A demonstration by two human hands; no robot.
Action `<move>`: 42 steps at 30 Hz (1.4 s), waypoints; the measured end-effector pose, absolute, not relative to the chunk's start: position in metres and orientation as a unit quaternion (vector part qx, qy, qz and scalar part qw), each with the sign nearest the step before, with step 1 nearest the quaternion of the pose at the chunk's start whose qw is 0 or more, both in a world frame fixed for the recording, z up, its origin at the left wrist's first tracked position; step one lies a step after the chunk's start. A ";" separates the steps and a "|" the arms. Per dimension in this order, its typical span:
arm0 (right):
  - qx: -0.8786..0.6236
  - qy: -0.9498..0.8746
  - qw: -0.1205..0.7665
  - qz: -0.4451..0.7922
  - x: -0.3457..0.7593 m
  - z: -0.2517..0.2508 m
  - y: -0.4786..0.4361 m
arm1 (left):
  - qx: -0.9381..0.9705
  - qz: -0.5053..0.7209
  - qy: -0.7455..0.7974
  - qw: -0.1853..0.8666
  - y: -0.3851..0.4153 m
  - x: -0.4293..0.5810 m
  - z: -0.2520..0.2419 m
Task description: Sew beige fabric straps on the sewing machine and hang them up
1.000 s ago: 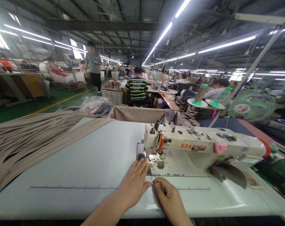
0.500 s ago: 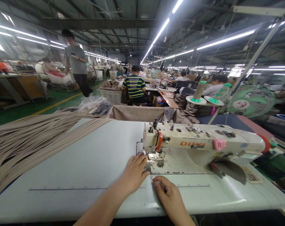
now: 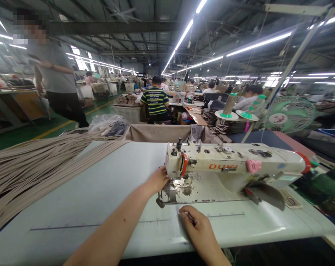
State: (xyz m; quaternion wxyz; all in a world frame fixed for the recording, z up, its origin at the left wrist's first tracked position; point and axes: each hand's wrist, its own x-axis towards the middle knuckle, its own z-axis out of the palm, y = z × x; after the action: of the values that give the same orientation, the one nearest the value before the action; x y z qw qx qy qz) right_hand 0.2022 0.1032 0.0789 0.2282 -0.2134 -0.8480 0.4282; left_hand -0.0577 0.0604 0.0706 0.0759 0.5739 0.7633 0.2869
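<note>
Sewing machine (image 3: 233, 159) stands at four o'clock of view. Left hand (image 3: 157, 180) reaches its nine-o'clock end, partly hidden there; grip cannot be told. Right hand (image 3: 198, 226), at five o'clock from left, is closed around small dark object (image 3: 193, 220).

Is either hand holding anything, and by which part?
Right hand: small dark object, mostly hidden in its grasp; gripped part unclear. Left hand: cannot tell, partly hidden.

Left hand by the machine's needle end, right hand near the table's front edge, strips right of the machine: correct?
Not quite: in the head view the strips lie left of the machine. The left hand and right hand are as you say.
</note>
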 end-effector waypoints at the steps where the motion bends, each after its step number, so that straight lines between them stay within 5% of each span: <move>1: -0.211 -0.849 0.227 0.428 0.203 0.078 0.104 | 0.578 0.284 0.761 0.077 0.062 -0.059 0.071; 42: -0.200 -0.856 0.200 0.432 0.204 0.076 0.106 | 0.443 0.274 0.850 0.075 0.020 0.035 0.079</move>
State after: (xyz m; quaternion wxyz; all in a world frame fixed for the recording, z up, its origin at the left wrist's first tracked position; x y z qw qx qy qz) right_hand 0.2043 0.1057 0.0758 0.2000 -0.1996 -0.8563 0.4324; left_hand 0.0346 0.0201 0.0788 0.0752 0.4431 0.8504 0.2736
